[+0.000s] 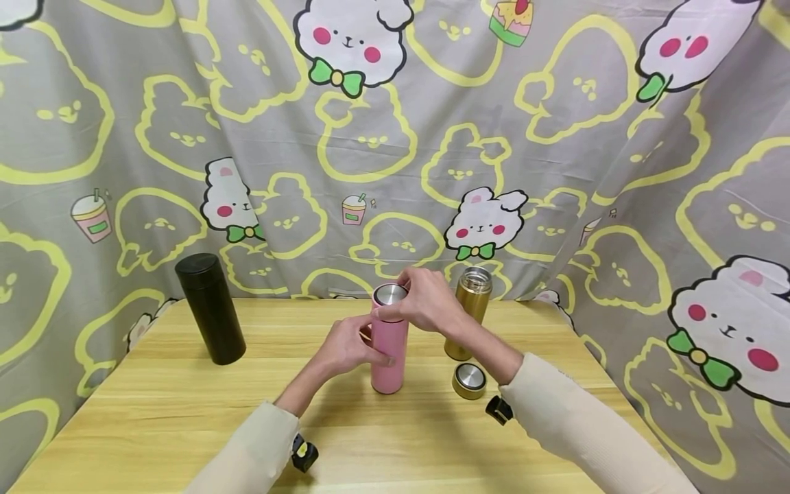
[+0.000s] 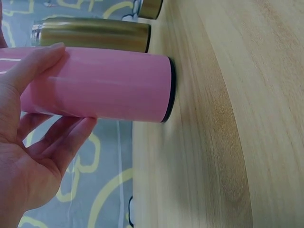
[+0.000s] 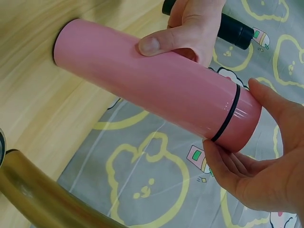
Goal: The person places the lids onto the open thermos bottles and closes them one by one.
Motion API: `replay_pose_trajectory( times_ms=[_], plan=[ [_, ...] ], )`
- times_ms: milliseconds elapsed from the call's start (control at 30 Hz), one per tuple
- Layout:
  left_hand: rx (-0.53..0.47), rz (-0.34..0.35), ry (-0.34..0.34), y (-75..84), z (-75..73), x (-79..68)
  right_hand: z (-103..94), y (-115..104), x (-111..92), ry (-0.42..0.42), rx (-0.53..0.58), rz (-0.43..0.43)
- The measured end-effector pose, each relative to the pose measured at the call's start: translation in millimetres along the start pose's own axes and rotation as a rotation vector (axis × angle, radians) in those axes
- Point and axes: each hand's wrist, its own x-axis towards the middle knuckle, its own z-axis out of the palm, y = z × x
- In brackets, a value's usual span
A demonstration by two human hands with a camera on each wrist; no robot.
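A pink thermos (image 1: 388, 367) stands upright on the wooden table, its pink lid with a silver top (image 1: 391, 294) seated on the body above a black ring. My left hand (image 1: 349, 347) grips the middle of the body, thumb on one side and fingers on the other, as the left wrist view also shows. With fingers and thumb spread around the lid, my right hand (image 3: 266, 161) holds it at the rim. Right of the pink thermos stands a gold thermos (image 1: 458, 346) with its mouth uncovered. Its gold lid (image 1: 469, 381) lies in front of it, silver face up.
A black thermos (image 1: 212, 315) with its lid on stands at the back left of the table (image 1: 185, 418). Behind the table hangs a grey patterned curtain (image 1: 278, 158), which also runs along both sides. Black camera mounts sit at both wrists.
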Motion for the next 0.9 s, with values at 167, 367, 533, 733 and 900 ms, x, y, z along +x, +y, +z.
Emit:
replay_pose_trajectory(
  times_ms=[167,367,533,733,900],
  plan=[
    [0.011,-0.002,0.007,1.1,-0.3,0.1,2.4,0,-2,0.040,0.002,-0.011],
    [0.007,0.001,0.010,1.9,-0.8,0.8,4.7,0,-3,0.064,0.014,-0.013],
    [0.017,0.005,-0.001,1.1,-2.2,0.1,4.9,0,-3,0.015,0.038,-0.013],
    [0.001,-0.015,-0.023,0.4,-2.3,-0.3,-1.3,0,-2,-0.078,0.015,-0.022],
    [0.003,-0.020,-0.037,0.9,-1.3,0.9,-10.2,-4,-1,-0.135,0.020,-0.002]
  ],
)
